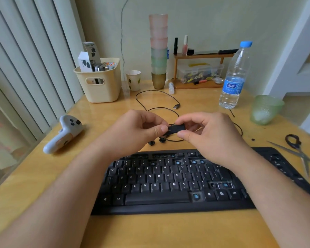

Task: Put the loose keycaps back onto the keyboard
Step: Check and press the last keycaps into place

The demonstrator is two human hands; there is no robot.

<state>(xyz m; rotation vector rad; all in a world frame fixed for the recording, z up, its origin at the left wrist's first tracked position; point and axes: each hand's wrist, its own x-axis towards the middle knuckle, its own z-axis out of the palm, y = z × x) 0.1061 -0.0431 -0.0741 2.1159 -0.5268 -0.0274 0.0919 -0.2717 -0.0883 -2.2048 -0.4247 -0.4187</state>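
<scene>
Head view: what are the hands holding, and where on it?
A long black keycap, held above the table: the left hand pinches its left end, the right hand its right end, between thumb and fingers.

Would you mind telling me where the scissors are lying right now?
In the head view, the scissors lie on the desk at the far right, just beyond the right end of the keyboard and nearer than the green glass.

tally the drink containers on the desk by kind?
Stacked frosted plastic cups: count unclear, one tower
White leaf-print paper cup: 1
Clear plastic water bottle, blue cap: 1
Green textured glass cup: 1
Total: 3 plus the tower
</scene>
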